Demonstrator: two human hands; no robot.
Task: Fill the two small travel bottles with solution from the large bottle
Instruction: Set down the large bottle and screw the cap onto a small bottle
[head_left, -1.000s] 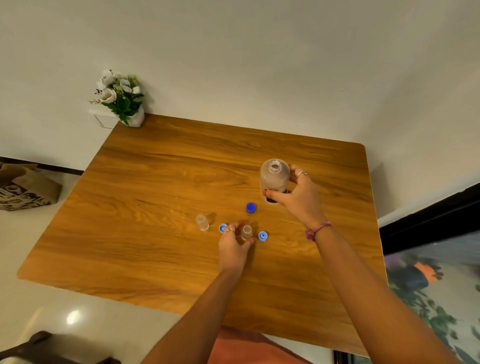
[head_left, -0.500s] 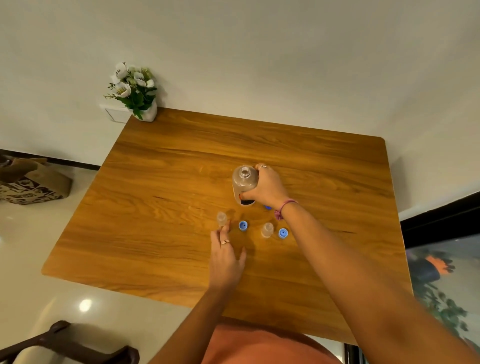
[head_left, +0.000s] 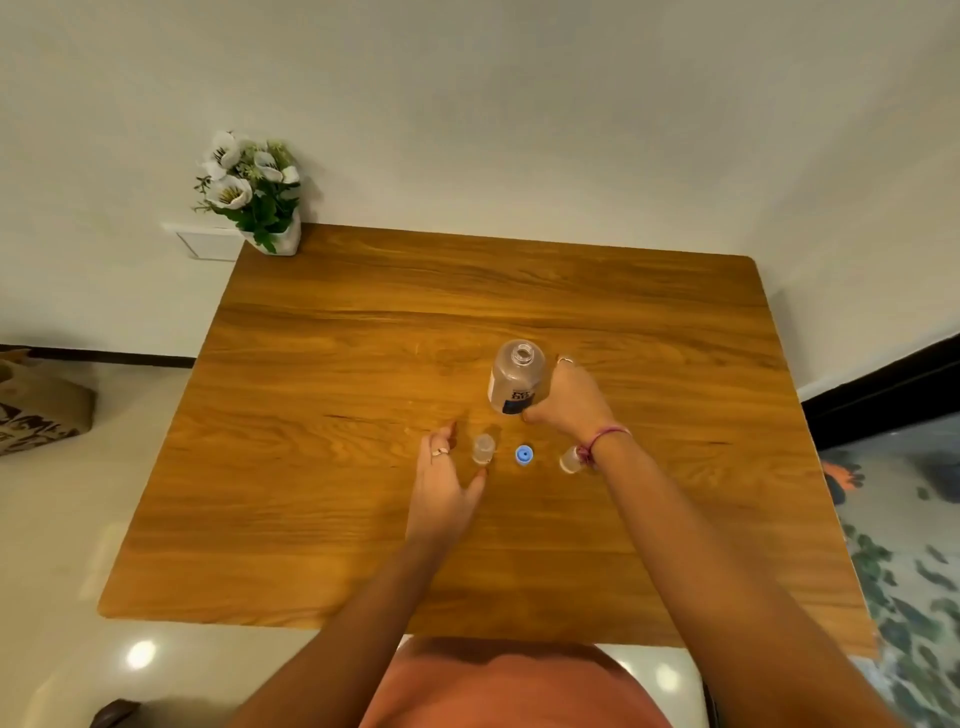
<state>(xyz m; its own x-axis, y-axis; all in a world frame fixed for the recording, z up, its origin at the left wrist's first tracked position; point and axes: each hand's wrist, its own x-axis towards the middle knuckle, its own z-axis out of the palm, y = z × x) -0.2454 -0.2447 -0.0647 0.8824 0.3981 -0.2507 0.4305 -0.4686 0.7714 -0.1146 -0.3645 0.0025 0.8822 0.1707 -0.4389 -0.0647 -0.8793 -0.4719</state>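
The large clear bottle (head_left: 516, 375), uncapped with a blue label, stands on the wooden table (head_left: 363, 364); my right hand (head_left: 569, 402) is wrapped around its lower right side. One small travel bottle (head_left: 483, 449) stands open just right of my left hand (head_left: 447, 475), whose fingers are spread around it, the thumb tip close to its base; I cannot tell if they touch. The other small travel bottle (head_left: 570, 460) stands partly behind my right wrist. A blue cap (head_left: 524, 455) lies between the two small bottles.
A white pot of white flowers (head_left: 254, 195) sits at the table's far left corner against the wall. A patterned paper bag (head_left: 36, 410) stands on the floor to the left. A dark patterned rug (head_left: 904, 519) lies to the right.
My left hand left the right small bottle and moved to the left one. My right hand brought the large bottle down and left, onto the table. The camera shifted.
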